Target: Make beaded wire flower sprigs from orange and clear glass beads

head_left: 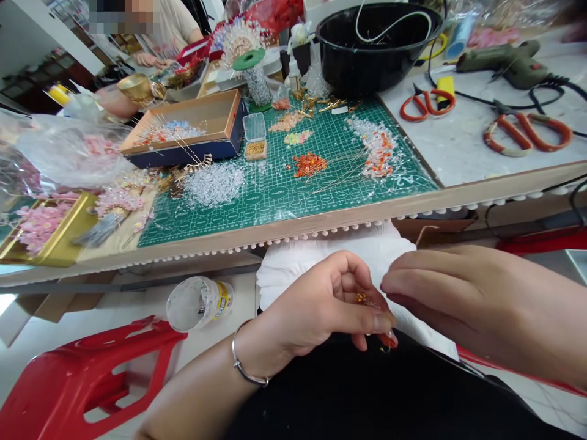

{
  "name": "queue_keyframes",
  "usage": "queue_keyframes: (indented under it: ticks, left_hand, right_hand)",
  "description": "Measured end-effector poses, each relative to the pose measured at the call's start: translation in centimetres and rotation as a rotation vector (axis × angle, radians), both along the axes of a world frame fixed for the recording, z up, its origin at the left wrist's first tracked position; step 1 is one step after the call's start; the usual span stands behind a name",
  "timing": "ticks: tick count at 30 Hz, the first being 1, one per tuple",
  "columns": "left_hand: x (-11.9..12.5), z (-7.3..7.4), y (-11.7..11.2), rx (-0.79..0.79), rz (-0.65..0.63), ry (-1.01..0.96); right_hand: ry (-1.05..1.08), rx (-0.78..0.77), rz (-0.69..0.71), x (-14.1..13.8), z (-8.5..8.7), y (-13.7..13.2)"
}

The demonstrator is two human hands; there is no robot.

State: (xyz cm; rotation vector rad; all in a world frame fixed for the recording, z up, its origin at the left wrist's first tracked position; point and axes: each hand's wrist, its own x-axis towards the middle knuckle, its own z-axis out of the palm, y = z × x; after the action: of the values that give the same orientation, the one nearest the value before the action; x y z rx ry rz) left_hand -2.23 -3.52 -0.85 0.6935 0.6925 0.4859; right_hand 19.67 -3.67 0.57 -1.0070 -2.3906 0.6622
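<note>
My left hand (334,305), with a silver bangle at its wrist, is closed in a pinch over my lap. Between its thumb and fingers is a small beaded wire piece (387,339) with orange and gold beads, partly covered by the fingers. Just to the right, my right hand (463,293) shows its back, its fingers stretched out and pointing left toward the left hand. Its thumb and palm side are hidden, and nothing shows in it. Past both hands, the green cutting mat (275,205) bears orange beads (308,165) and clear beads (215,183).
Pliers with orange handles (527,134), smaller orange-handled cutters (427,104), a glue gun (504,61) and a black basin (376,49) stand on the table. A box (183,128) sits left. Below are a red stool (92,379) and a plastic tub (197,302). Another person (169,30) sits opposite.
</note>
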Motion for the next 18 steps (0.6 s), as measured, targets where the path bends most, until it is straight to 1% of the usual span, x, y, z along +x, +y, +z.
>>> queue_keyframes:
  ticks: [1,2,3,5,8,10,13,15,18]
  left_hand:
    - [0.0,0.0,0.0,0.006,-0.004,0.008]
    - [0.1,0.1,0.0,0.006,-0.012,0.018]
    - [0.1,0.2,0.1,0.002,-0.027,0.027]
    - [0.2,0.3,0.2,-0.014,-0.069,0.046]
    - [0.3,0.2,0.3,-0.022,-0.11,0.055]
    - [0.3,0.0,0.3,-0.019,-0.112,0.052]
    - [0.4,-0.1,0.4,-0.004,-0.096,0.053]
    - [0.3,0.0,0.4,0.037,-0.038,0.071]
    - [0.2,0.3,0.6,0.115,0.062,0.151]
  right_hand:
    - [-0.07,0.054,0.085,-0.1,0.0,0.1]
    - [-0.107,0.103,0.137,-0.2,-0.1,0.3]
    - [-0.102,0.143,0.135,-0.3,-0.2,0.5]
    - [-0.052,0.171,0.14,-0.5,-0.6,1.0]
    - [0.028,0.164,0.155,-0.6,-1.3,1.7]
    - [0.059,0.157,0.168,-0.7,-1.7,2.0]
    - [0.076,0.153,0.121,-0.6,-2.1,2.1]
    - [0.085,0.143,0.029,-0.4,-2.0,2.1]
    - [0.08,0.06,-0.082,1.0,-1.2,2.4]
